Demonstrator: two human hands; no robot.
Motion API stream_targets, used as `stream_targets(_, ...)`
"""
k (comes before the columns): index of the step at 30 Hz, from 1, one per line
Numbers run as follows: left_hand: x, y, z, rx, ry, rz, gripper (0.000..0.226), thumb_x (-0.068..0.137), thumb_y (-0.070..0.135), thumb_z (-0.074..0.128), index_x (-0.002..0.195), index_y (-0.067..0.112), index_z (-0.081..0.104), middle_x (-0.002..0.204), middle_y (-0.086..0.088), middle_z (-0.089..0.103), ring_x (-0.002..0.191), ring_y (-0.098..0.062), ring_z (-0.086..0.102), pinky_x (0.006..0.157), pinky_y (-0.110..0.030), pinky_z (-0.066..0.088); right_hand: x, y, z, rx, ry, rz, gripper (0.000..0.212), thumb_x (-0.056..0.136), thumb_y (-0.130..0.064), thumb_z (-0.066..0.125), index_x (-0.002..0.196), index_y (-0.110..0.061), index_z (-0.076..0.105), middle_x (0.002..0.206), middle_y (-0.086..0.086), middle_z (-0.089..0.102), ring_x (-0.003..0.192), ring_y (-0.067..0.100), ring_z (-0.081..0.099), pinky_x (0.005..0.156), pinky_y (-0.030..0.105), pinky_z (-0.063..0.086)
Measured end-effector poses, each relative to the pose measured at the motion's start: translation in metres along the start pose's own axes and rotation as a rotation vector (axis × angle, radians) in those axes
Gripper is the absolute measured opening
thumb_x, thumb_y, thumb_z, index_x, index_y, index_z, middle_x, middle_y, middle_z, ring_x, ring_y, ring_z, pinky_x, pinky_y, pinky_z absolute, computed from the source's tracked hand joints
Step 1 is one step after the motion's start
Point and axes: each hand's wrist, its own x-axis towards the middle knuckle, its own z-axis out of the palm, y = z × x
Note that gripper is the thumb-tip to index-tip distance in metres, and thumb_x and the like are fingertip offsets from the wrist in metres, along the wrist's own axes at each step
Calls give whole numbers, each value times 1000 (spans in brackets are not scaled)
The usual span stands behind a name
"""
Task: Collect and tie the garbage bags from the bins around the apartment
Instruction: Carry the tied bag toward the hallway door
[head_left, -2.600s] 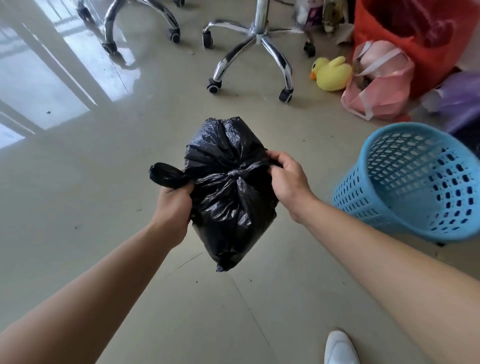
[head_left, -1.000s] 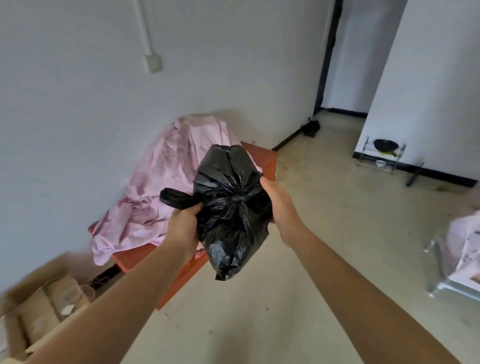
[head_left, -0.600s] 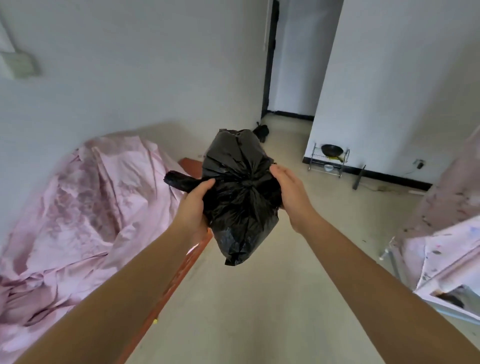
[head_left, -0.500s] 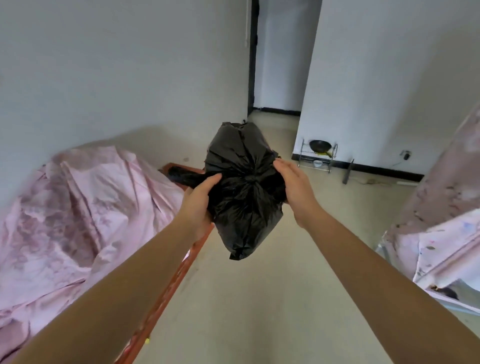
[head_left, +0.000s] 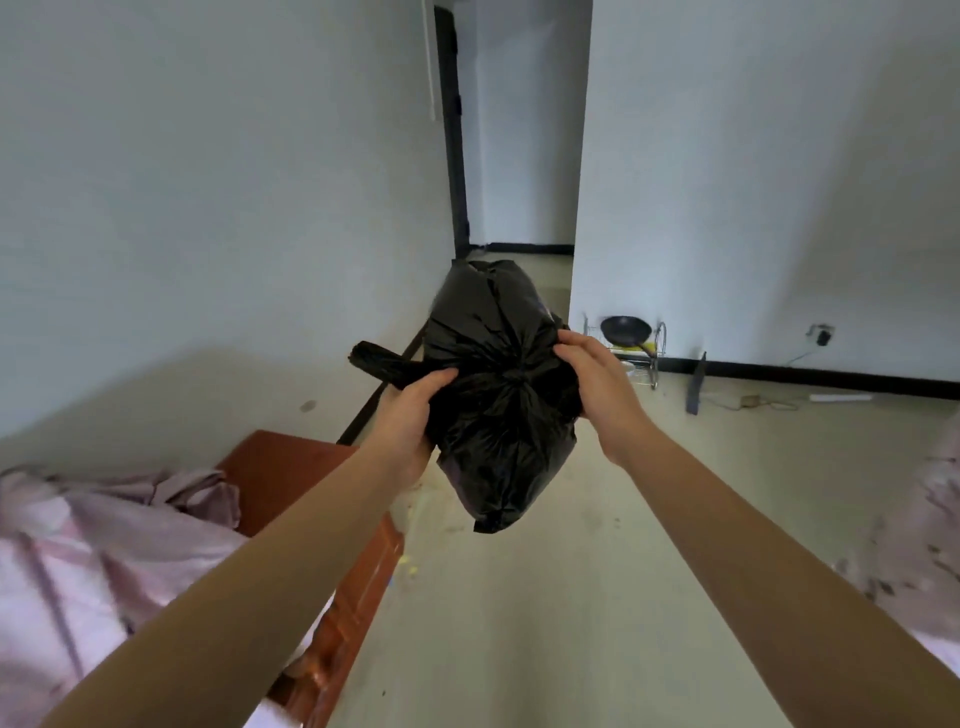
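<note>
Fingers (head_left: 432, 382) of left hand (head_left: 405, 423): curled round the twisted black plastic tail (head_left: 376, 360) that sticks out leftward from the bag, clamped tight on it. Fingers (head_left: 569, 343) of right hand (head_left: 597, 382): bent over the upper right side, pinching crinkled film just beside the knot (head_left: 511, 376).

2 of 2 hands on 1 bulging black plastic garbage bag (head_left: 498, 441), tied shut at mid-face. Held in mid-air, arms out, centre of view, above the pale floor (head_left: 519, 623), touching nothing else. Bottom corner hanging to a point. 2 bare forearms coming in from the lower corners.

Further out, left: 1 red-brown wooden bed frame (head_left: 291, 467), with crumpled pink bedding (head_left: 104, 551) heaped on it. Right edge: 1 more pink patterned cloth (head_left: 935, 519), blurred.

Against the far right wall:
- 1 chrome wire rack (head_left: 652, 364) on the floor, carrying 1 black pan (head_left: 626, 329). Something yellow under the pan, too small to tell.
- 1 dark flat slab (head_left: 696, 384) leaning on the wall, near the rack on its right.
- 1 white tube (head_left: 839, 398) lying along the skirting.
- 1 wall socket (head_left: 821, 332) with plug and cable.

Dead ahead, behind the bag: 1 dark-framed doorway (head_left: 514, 182) into a passage.
</note>
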Motion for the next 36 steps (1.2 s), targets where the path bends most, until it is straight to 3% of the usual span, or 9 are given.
stream_targets(12,346,64,-52,-39,42,73,41,90,22,68,127,3,63,120,-12,72,110,-26,70,98,-40,52,349,30,149,-51,-165,8,18,97,-26,55,106,-32,68,99,-10,70,90,6,64,74,23,46)
stream_targets(18,532,120,-51,-32,14,22,43,91,31,68,128,9,63,118,-7,73,108,-22,71,102,-39,50,524,24,212,-35,-145,17,22,98,-24,55,116,-25,67,102,-7,70,91,7,65,71,21,46)
stream_targets(25,737,136,-8,22,-77,-12,44,93,30,66,131,9,61,120,-8,72,111,-22,69,104,-39,49,721,33,217,-36,-42,-8,24,97,-22,56,119,-23,67,105,-5,70,94,8,64,73,20,47)
stream_targets(31,930,133,44,139,-40,35,29,94,28,66,118,11,67,111,-6,76,105,-20,72,95,-35,54,922,64,207,-47,-48,-54,27,97,-23,56,122,-26,66,113,-6,69,103,8,65,86,25,53)
stream_targets(36,1069,156,76,349,85,70,10,94,30,66,96,21,64,101,0,72,95,-14,69,79,-25,53,1085,59,219,-70,-95,-44,33,97,-18,57,129,-23,62,118,-3,67,105,8,64,85,21,50)
